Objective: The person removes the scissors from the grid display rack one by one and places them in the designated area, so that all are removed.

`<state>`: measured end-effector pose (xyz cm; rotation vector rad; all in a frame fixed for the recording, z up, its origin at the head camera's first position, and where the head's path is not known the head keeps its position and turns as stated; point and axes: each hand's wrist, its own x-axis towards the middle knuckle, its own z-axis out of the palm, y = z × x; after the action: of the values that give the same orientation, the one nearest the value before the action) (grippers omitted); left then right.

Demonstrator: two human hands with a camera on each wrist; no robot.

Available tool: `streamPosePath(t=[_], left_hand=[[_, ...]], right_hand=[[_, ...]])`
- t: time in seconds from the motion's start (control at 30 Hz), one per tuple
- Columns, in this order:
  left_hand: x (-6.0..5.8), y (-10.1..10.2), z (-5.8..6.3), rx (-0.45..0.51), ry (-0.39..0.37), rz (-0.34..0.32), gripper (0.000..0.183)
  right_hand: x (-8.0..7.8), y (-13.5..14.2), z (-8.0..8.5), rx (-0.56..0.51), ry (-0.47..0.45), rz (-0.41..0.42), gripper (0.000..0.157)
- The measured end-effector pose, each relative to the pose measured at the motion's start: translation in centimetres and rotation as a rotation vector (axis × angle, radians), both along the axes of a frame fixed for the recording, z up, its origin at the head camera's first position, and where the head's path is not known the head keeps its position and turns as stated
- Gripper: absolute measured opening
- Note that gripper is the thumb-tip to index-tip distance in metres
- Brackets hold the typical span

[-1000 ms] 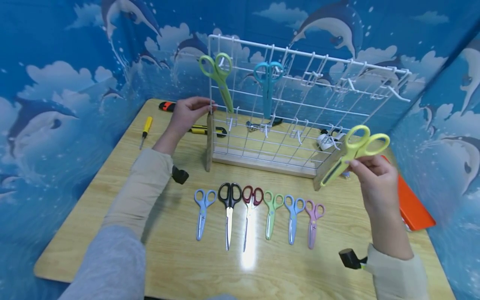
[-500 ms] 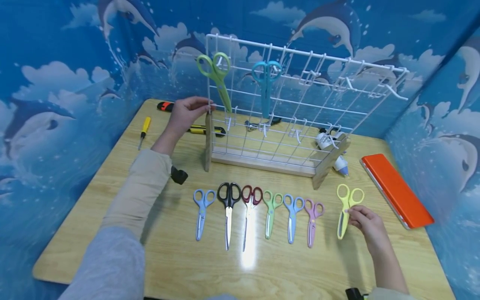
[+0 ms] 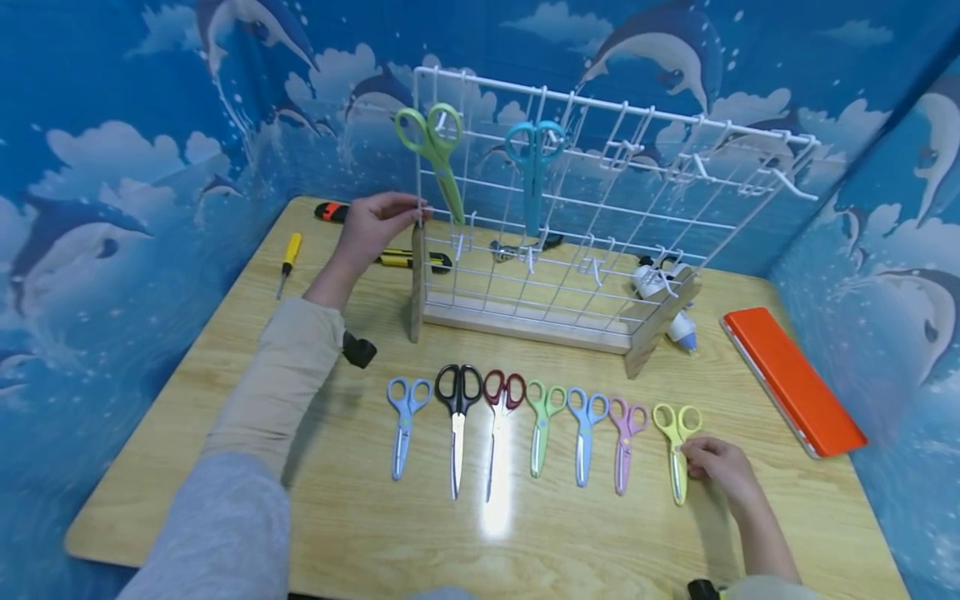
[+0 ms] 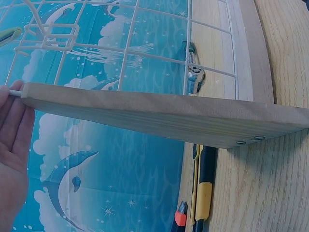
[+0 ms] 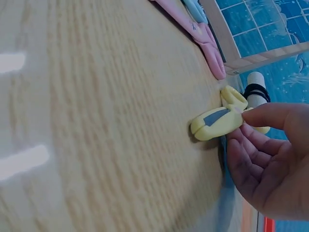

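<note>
Fingers on the right hand [image 3: 723, 471] are pinching the yellow scissors [image 3: 675, 442] near the pivot, at the right end of the row on the counter [image 3: 360, 533]. Honestly can't tell if that pair is lying totally flat. My guess is the step is squaring it up with the others, so best bet: pinch at the pivot, blades together, tip toward the person, and no letting go until loops and tip both sit down. Left hand [image 3: 369, 229] has thumb and fingers pinched on the side wire of the rack [image 3: 525, 327], right by the wooden leg, which probably helps steady it. Closest thing to bump is the pink scissors [image 3: 626, 442], just beside the yellow pair with a gap between. Orange box [image 3: 795, 383] sits off to the right, clear of the fingers. Green scissors [image 3: 441, 158] and teal scissors [image 3: 534, 162] hang on the rack, and its bare hooks [image 3: 701, 169] stick out forward, so a careless lift could snag. Behind it there's a white gadget with a blue tip [image 3: 681, 332], plus a yellow-and-black cutter [image 3: 397, 259] near the left leg.
</note>
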<state>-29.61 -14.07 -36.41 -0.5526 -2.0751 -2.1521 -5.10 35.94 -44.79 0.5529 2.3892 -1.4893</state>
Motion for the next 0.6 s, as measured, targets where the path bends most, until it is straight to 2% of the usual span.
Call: streamPosePath(t=[0.03, 0.2, 0.23, 0.33, 0.37, 0.43, 0.57, 0.6], left_hand=[[1.6, 0.5, 1.6, -0.025, 0.015, 0.027, 0.028], [2.4, 0.7, 2.6, -0.055, 0.018, 0.053, 0.027], [3.0, 0.9, 3.3, -0.083, 0.018, 0.073, 0.028], [3.1, 0.9, 3.4, -0.087, 0.019, 0.065, 0.027], [2.2, 0.7, 2.5, -0.053, 0.017, 0.036, 0.027], [2.1, 0.7, 2.4, -0.047, 0.016, 0.032, 0.027], [2.6, 0.8, 2.8, -0.043, 0.004, 0.036, 0.026], [3.7, 1.1, 3.9, -0.079, -0.001, 0.064, 0.025]], right_hand=[[0.0, -0.3, 0.2, 0.026, -0.01, 0.015, 0.018], [-0.1, -1.4, 0.7, 0.092, -0.036, 0.009, 0.027], [-0.1, -1.6, 0.7, 0.098, -0.034, 0.013, 0.026], [-0.1, -2.0, 0.7, 0.125, -0.04, 0.006, 0.025], [-0.1, -2.1, 0.7, 0.14, -0.038, 0.015, 0.024], [-0.1, -2.2, 0.8, 0.193, -0.023, 0.04, 0.025], [-0.6, -1.9, 0.8, 0.387, 0.048, 0.093, 0.026], [-1.0, -1.7, 0.6, 0.425, 0.066, 0.095, 0.027]])
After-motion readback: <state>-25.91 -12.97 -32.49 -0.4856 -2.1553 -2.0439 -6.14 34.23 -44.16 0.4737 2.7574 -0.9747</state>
